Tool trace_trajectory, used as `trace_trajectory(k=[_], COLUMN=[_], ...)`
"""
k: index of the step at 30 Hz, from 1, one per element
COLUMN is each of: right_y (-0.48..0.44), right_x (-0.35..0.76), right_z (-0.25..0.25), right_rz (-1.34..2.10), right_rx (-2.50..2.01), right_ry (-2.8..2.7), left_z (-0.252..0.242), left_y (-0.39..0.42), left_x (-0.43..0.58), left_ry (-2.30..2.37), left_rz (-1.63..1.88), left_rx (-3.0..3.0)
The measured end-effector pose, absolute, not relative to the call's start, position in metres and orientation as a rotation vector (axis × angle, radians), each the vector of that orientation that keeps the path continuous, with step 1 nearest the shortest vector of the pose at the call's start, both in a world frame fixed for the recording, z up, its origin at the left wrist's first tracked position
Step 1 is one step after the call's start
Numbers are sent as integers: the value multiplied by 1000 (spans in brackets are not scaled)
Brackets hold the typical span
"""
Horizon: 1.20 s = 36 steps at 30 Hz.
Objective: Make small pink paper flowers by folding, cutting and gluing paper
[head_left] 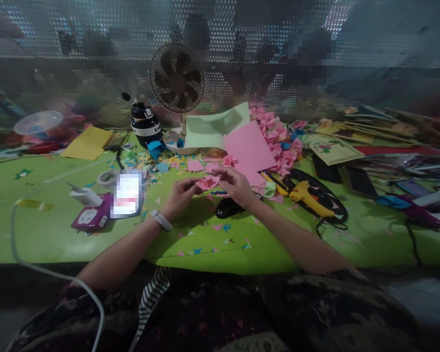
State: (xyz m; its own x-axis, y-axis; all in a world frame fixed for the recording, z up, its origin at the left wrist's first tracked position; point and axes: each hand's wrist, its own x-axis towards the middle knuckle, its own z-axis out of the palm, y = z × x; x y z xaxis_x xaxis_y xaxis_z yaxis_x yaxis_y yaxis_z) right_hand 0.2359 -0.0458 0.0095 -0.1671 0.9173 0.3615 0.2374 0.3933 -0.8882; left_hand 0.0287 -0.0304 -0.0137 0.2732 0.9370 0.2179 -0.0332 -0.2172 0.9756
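Note:
A small folded pink paper flower is held between both hands over the middle of the green table. My left hand pinches its left edge. My right hand has its fingertips on the right edge. Just below the hands lies a black, glossy object, partly hidden by my right wrist. Behind them a pink paper sheet leans by a pale green sheet. To the right of it rises a heap of folded pink paper flowers.
A yellow glue gun and a yellow cutter lie right of my hands. On the left, a lit phone leans by a purple box. A fan and black bottle stand behind. Paper scraps litter the green table.

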Motion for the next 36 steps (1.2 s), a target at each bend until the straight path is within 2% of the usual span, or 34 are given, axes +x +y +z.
trace_trajectory(k=[12, 29, 36], right_y=[-50, -51, -50], right_x=[234, 235, 236], right_z=[7, 5, 6], right_rz=[307, -91, 6], right_rx=[-1060, -1014, -1086], right_ry=[-2024, -2162, -2236], left_z=[-7, -4, -3], left_y=[-30, -24, -29], left_x=[18, 17, 19], left_ry=[933, 850, 902], left_rz=[1255, 1242, 1207], left_rx=[2368, 2102, 2221])
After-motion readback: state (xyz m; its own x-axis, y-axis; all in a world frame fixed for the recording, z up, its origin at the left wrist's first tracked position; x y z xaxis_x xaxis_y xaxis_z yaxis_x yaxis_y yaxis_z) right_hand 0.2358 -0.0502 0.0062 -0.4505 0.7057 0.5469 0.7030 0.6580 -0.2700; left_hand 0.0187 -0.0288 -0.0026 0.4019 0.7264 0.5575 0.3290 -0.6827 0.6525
